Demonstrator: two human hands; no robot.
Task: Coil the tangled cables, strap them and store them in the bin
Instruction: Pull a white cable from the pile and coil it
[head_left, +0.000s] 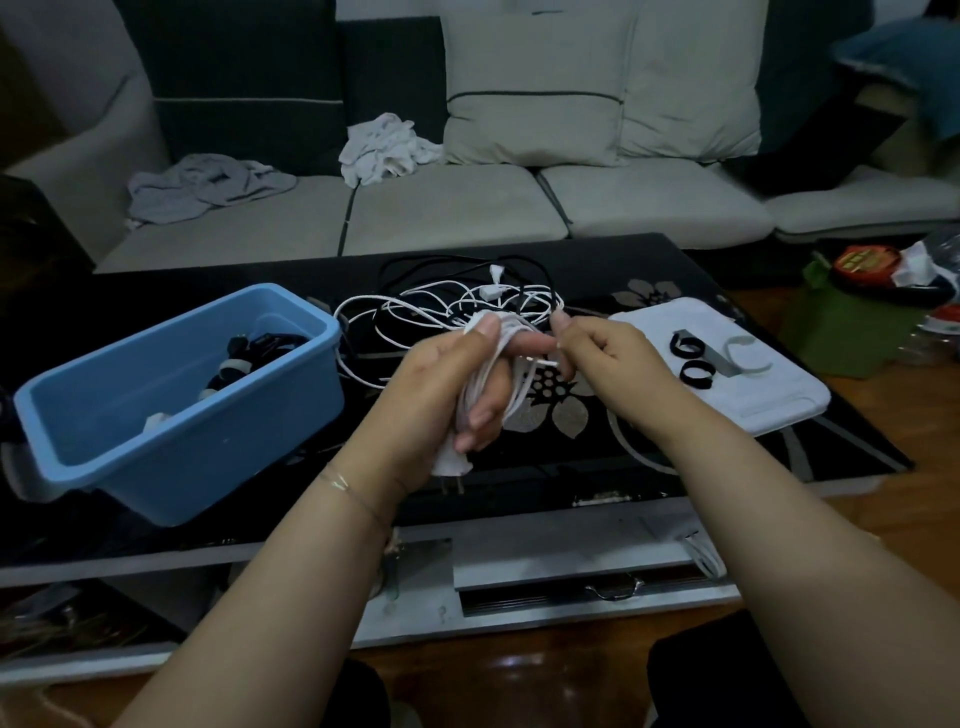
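Left hand (457, 384): fingers curled round a coil of white cable (491, 374), plug hanging below.
Right hand (602, 353): fingers pinching the cable's free end at 3 o'clock of the coil.
Tangle (467, 301): on the counter (649, 457) at 12 o'clock of the hands.
Bin (182, 410): blue, at 9 o'clock, dark cables inside.
Straps (691, 358): black loops on a white tray (769, 410), at 3 o'clock.

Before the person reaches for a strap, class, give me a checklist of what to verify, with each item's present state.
1. White cable coil held firmly in left hand: ok.
2. Loose end pinched by right hand: ok.
3. Whole cable wound in: not ok, strands still run to the tangle.
4. Black straps on the white lid, within reach: ok.
5. Room in the blue bin: ok.
6. Plug undamaged: cannot tell.
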